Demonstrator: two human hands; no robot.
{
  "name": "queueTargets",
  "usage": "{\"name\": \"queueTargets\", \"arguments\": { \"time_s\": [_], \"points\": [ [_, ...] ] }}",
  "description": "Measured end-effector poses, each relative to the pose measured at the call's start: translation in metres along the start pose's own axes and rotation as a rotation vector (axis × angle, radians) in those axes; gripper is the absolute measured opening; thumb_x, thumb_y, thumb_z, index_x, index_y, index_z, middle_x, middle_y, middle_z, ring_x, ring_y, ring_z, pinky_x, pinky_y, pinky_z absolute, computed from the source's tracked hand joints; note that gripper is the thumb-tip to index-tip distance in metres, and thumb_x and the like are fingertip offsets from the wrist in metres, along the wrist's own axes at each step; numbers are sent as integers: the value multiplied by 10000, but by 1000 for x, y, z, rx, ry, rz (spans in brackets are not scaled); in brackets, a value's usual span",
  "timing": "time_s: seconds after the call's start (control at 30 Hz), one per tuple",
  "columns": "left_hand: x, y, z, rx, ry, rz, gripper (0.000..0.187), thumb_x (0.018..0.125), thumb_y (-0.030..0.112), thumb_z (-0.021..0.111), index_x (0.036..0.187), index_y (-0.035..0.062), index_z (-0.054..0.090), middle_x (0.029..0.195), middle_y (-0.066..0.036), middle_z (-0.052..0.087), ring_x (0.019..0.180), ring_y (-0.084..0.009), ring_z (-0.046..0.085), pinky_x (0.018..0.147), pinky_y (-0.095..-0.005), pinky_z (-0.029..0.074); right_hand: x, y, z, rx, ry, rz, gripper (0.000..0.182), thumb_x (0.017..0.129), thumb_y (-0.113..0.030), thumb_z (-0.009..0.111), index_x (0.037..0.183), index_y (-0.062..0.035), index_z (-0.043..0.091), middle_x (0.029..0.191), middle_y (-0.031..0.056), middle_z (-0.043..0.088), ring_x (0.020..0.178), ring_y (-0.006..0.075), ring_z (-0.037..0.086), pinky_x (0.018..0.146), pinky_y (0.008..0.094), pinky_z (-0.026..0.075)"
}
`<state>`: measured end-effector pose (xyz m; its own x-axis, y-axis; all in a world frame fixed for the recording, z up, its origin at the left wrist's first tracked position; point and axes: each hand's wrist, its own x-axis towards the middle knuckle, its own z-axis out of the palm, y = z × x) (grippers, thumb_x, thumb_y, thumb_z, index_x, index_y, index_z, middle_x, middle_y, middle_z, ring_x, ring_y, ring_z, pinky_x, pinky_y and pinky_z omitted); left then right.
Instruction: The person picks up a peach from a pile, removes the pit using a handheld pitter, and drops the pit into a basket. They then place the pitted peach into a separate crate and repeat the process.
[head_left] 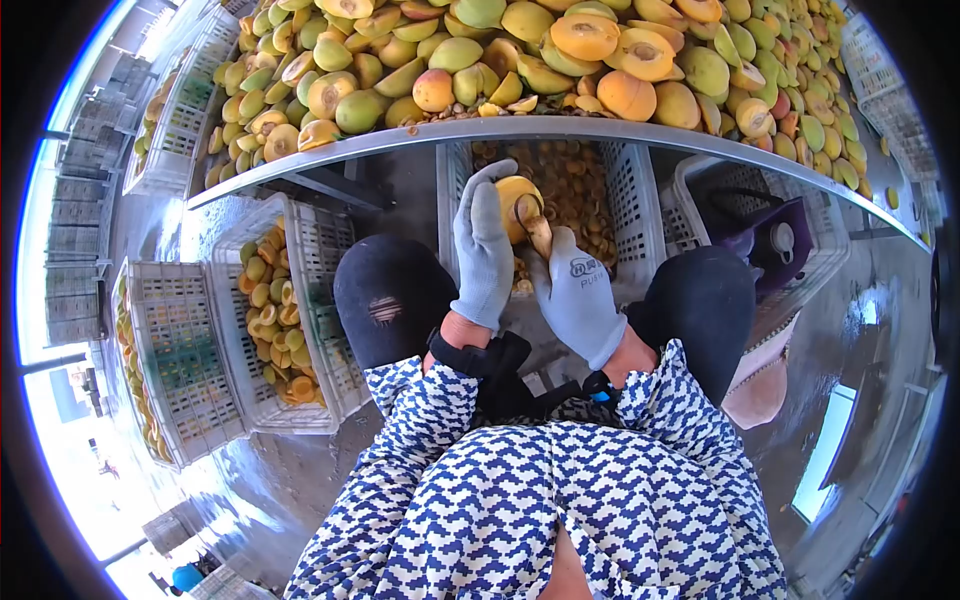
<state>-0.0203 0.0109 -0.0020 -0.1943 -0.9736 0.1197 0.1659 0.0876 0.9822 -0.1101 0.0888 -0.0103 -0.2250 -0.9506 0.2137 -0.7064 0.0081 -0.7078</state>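
Note:
My gloved left hand (pixel 482 245) is closed around a yellow peach (pixel 510 212), holding it above the front edge of the table. In my gloved right hand (pixel 582 305) is a pitting tool (pixel 541 240), its light handle gripped and its curved metal end against the peach's cut face. Part of the peach is hidden behind the fingers and the tool. Under both hands stands a white slatted crate (pixel 628 195) holding many brown peach pits (pixel 570 180). A heap of peaches (pixel 455 55), some whole and some halved, covers the table just beyond.
A metal table rim (pixel 560 126) runs across in front of me. To my left are crates (pixel 185 345) with peach halves (pixel 275 315). At the right, another crate (pixel 690 190) holds a dark purple item (pixel 780 250). My knees flank the pit crate; the floor (pixel 700 480) looks wet.

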Motion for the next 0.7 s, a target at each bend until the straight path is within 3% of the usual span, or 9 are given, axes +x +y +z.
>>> {"name": "queueTargets", "arguments": {
  "time_s": [0.13, 0.37, 0.43, 0.53, 0.67, 0.7],
  "points": [
    [2, -3, 4, -35, 27, -22, 405, 953, 380, 409, 1042, 19, 569, 977, -60, 582, 888, -122, 541, 804, -240, 434, 0, 0, 7, 92, -13, -7, 234, 862, -202, 566, 913, -10, 441, 646, 173, 580, 569, 349, 589, 486, 402, 455],
    [1, -2, 2, 170, 70, 96, 333, 944, 309, 461, 1008, 9, 590, 892, -62, 610, 820, -127, 558, 746, -250, 455, 0, 2, 13, 237, -19, -63, 234, 836, -161, 568, 924, 5, 429, 678, 199, 580, 644, 381, 587, 552, 436, 456],
    [0, -1, 0, 236, 69, 115, 315, 943, 291, 465, 1005, 10, 593, 870, -68, 616, 801, -128, 564, 732, -254, 459, 1, 7, 16, 294, -124, 14, 250, 827, -160, 564, 941, 19, 431, 713, 218, 585, 699, 392, 588, 594, 450, 453],
    [-1, 1, -4, 409, 23, 141, 311, 957, 255, 429, 982, -9, 592, 876, -61, 620, 792, -115, 562, 722, -249, 469, 1, 12, 16, 74, -219, 48, 264, 835, -173, 543, 961, 31, 431, 723, 230, 586, 707, 394, 588, 603, 449, 454],
    [-1, -2, -3, 358, 33, 93, 308, 953, 254, 442, 969, -12, 597, 854, -59, 623, 773, -107, 564, 695, -239, 470, 0, 11, 19, 114, -184, 58, 246, 849, -197, 527, 930, 24, 456, 727, 238, 586, 715, 392, 590, 605, 440, 462],
    [-2, -1, -3, 347, 39, 92, 314, 953, 261, 445, 968, -12, 598, 857, -59, 622, 775, -102, 562, 693, -235, 467, 2, 9, 17, 310, -197, 90, 238, 851, -204, 529, 896, 23, 471, 714, 227, 589, 682, 369, 600, 589, 425, 468]
  ]
}}
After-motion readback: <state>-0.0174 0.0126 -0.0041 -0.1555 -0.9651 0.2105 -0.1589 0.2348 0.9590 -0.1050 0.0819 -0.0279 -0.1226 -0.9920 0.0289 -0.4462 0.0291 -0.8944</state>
